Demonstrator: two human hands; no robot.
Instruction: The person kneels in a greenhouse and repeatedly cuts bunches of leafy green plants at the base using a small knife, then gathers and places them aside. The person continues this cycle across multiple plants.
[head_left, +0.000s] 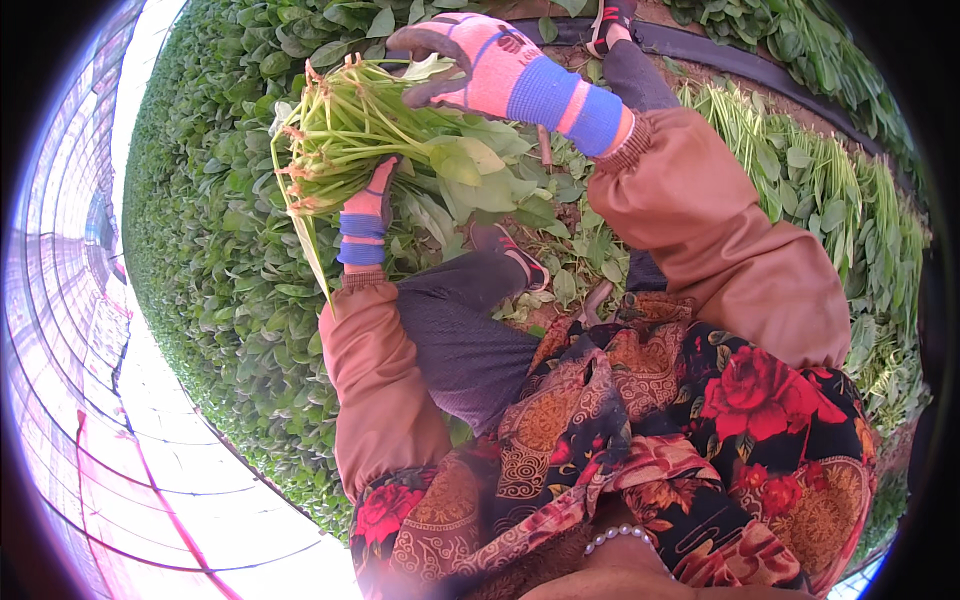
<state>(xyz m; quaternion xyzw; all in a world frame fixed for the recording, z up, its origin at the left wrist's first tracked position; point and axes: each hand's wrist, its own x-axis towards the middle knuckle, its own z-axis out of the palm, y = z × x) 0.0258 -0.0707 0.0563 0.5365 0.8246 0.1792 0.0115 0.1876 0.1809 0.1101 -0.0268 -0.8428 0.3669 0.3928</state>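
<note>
A thick bunch of leafy greens (360, 135), spinach-like, lies across my left hand (373, 193), which grips it from below. Its pale stems and pinkish root ends point left, and its broad leaves spread right. One long yellowish leaf (311, 255) hangs from the bunch over my left sleeve. Above the stems, my right hand (469, 67) is curved with thumb and fingers apart. A pale leaf shows in that gap; contact with it is hard to tell. Both hands wear pink and blue knitted gloves with dark coated fingers.
Dense green plants (240, 300) grow all along the left. Cut bunches (817, 187) lie in a row at the right, beside a dark hose or strip (720, 52). Loose leaves (577, 262) litter the soil around my shoes (510, 251). A greenhouse frame (67, 225) curves at far left.
</note>
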